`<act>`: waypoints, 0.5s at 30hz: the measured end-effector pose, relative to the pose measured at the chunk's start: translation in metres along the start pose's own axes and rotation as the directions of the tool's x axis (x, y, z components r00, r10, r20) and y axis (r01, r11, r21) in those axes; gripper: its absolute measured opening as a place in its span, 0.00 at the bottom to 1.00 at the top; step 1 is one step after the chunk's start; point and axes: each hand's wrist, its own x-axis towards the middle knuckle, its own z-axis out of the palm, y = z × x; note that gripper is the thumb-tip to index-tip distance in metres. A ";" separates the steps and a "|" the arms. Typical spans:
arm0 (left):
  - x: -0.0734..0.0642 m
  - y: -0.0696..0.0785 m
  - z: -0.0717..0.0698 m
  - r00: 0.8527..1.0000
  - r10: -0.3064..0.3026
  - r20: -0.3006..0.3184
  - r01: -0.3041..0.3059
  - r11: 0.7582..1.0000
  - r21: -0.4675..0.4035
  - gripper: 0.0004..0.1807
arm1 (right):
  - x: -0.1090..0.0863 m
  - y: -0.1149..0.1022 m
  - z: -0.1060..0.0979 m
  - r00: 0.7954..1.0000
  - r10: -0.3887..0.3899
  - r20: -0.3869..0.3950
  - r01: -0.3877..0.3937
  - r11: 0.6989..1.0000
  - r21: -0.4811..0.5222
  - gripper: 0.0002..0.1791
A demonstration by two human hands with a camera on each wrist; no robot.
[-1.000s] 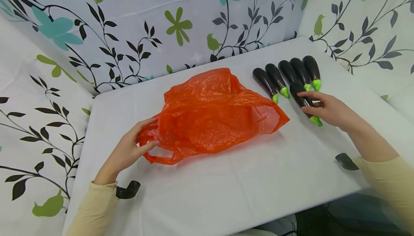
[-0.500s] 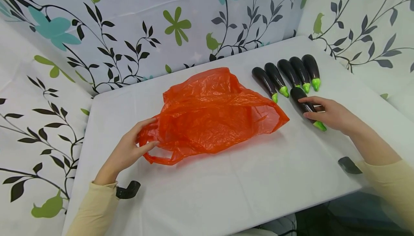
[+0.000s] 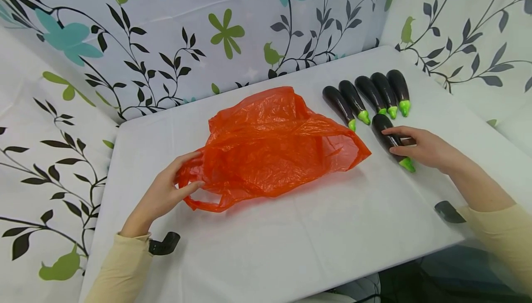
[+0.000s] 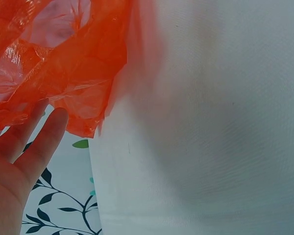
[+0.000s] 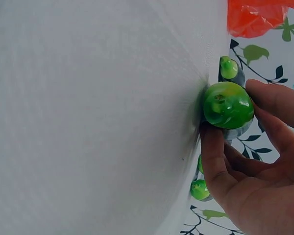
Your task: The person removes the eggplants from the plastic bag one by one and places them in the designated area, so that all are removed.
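Observation:
An orange-red plastic bag [image 3: 270, 150] lies spread on the table in the head view, its mouth towards the front. My left hand [image 3: 168, 190] is at its left end, fingers partly behind the thin film and thumb apart from them. The left wrist view shows that hand's fingers [image 4: 46, 139] nearly straight against the bag [image 4: 88, 63]. My right hand [image 3: 428, 148] grips a dark eggplant [image 3: 383, 127] with a green stem end, thumb and fingers on either side. In the right wrist view the eggplant's green end [image 5: 228, 105] faces the camera, at the tabletop.
Several more eggplants [image 3: 370, 93] lie in a row at the back right of the white table [image 3: 291, 238], just behind the held one. Patterned cloth [image 3: 166, 16] hangs along the back and sides. The table's front edge shows at the lower right.
My right hand has drawn the eggplant slightly towards the front, away from the row. My left hand and the bag have hardly moved.

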 end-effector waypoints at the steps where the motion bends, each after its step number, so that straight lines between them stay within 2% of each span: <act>1: 0.001 -0.005 0.000 1.000 0.003 0.000 -0.003 1.000 -0.002 0.34 | 0.000 0.000 0.000 1.000 0.000 0.000 0.000 1.000 -0.001 0.33; 5: 0.003 -0.023 0.003 1.000 0.019 0.000 -0.019 1.000 -0.014 0.36 | 0.000 0.000 0.000 1.000 0.003 -0.002 -0.003 1.000 0.005 0.32; 15: 0.004 -0.024 0.004 1.000 0.010 -0.008 -0.010 1.000 0.001 0.37 | 0.000 0.003 0.000 1.000 0.020 -0.012 -0.020 1.000 0.021 0.32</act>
